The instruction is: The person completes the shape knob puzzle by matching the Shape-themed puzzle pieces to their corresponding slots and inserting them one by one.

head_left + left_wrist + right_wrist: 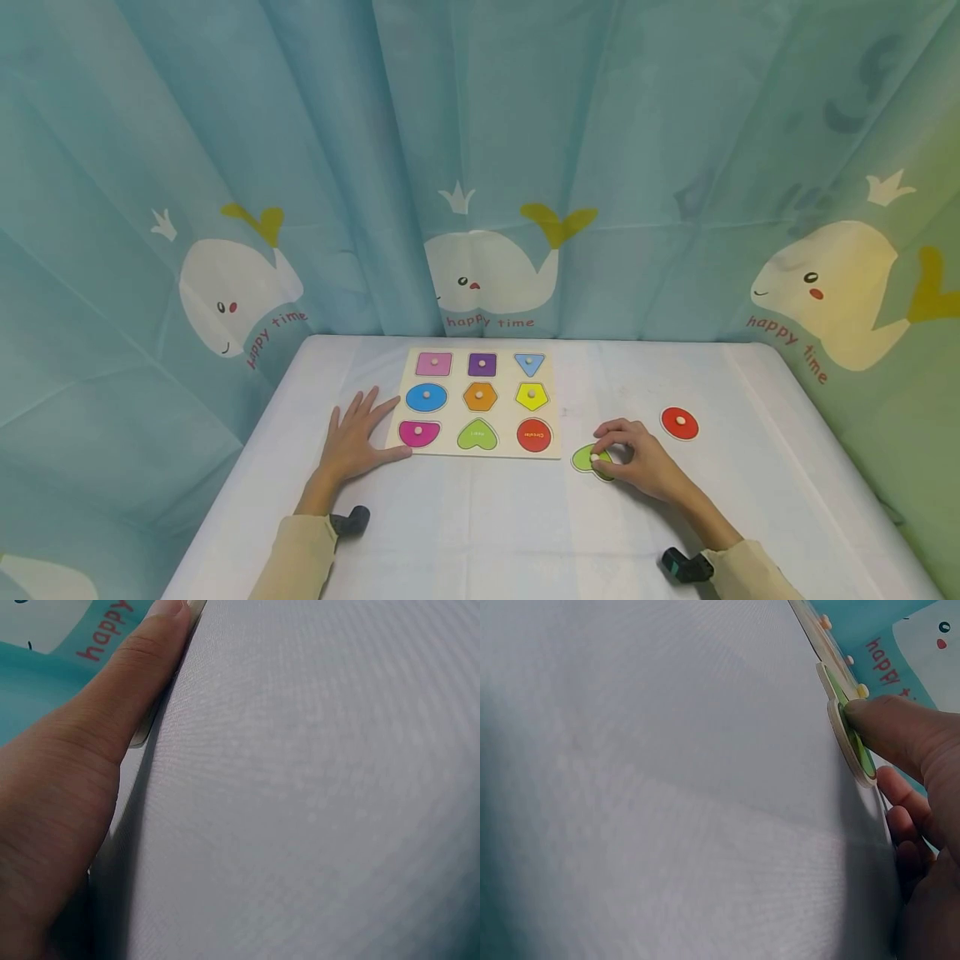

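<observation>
A wooden shape puzzle board (506, 410) lies on the table. My left hand (356, 437) rests flat with fingers spread at its left side, thumb and fingertips at the board's edge. Right of the board, my right hand (636, 457) pinches the small white knob of a green heart puzzle piece (582, 457). In the right wrist view the heart piece (844, 735) shows its pale wooden edge, close over the cloth. The board's heart recess (477, 435) and circle recess (534, 435) bear printed words and no knobs. A red circle puzzle piece (687, 427) lies beyond the right hand.
Other knobbed pieces sit in the board, among them a blue oval (418, 400), an orange hexagon (474, 406) and a magenta piece (427, 437). A white cloth covers the table (480, 525). Behind it hangs a blue curtain (495, 125) with whales.
</observation>
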Available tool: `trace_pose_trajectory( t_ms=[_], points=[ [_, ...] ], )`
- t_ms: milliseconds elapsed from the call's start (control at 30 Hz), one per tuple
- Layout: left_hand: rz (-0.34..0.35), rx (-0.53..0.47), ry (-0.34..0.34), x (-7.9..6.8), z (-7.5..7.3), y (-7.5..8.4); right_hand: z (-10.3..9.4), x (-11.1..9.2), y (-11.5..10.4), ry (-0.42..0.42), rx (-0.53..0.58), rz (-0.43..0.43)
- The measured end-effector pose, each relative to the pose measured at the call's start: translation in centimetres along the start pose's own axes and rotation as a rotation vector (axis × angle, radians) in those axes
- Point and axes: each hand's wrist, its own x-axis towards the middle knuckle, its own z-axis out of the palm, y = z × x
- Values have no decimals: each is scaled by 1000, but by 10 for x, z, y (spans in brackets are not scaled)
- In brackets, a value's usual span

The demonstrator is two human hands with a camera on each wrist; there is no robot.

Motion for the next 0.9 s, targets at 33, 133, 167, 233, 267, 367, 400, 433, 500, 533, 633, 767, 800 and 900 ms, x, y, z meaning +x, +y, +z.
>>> trace_pose_trajectory(
  t_ms=[33,133,167,233,267,367,400,433,500,533,633,767,800,900],
  points=[
    [1,1,1,0,0,0,0,0,0,0,-2,-1],
    [2,1,3,0,0,0,-1,-1,-1,-1,0,-4],
    [2,1,4,0,0,-1,-1,-1,-1,0,2,-5],
    [4,2,5,0,0,-1,-1,-1,-1,-1,5,-5],
    [5,3,6,0,0,-1,-1,-1,-1,-1,6,-6],
    [8,4,9,0,1,-2,-1,-1,0,0,7,-4],
    [8,2,10,0,1,-2,-1,-1,0,-1,7,-4],
    [9,2,11,0,2,-2,-1,-1,0,-1,7,-5],
    [7,-1,12,0,2,-2,-1,-1,0,-2,10,-3],
    [6,-3,12,0,2,-2,-1,-1,0,-4,11,-3],
    [4,-2,9,0,2,-2,0,-1,1,-6,14,0],
    [4,-4,12,0,2,-2,1,0,0,-12,13,4],
    [4,-6,14,-1,2,-2,1,0,0,-13,14,9],
    [7,-7,18,-1,2,-2,0,0,-2,-24,11,9]
  ],
)
